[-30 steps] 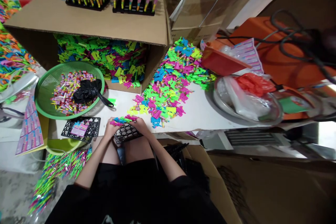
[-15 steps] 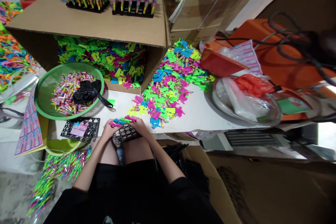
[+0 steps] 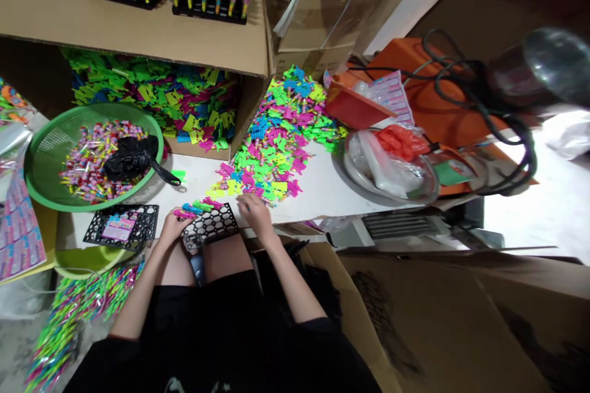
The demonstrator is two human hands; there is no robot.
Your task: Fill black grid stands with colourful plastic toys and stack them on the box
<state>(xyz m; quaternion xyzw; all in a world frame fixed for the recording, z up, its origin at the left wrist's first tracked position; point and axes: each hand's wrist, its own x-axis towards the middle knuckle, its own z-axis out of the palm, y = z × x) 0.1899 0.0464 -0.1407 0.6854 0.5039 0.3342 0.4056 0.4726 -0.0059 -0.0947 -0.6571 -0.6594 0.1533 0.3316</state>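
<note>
Black honeycomb-holed plastic tray (image 3: 211, 226), tilted on the lap at the bench's near edge, a row of pink, blue and green plastic toys (image 3: 196, 207) along its far rim, loose bright pile (image 3: 271, 156) just beyond on the bench

Left hand (image 3: 171, 228) curled, gripping; right hand (image 3: 256, 214) extended forward, palm down.

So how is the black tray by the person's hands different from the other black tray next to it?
The black tray in front of the person has colourful toy pieces standing along its far edge, and the left hand holds it. The other black tray lies flat on the white table with no toys in it, only a pink label on top, and no hand touches it. Both are black plastic grids full of holes.
</note>
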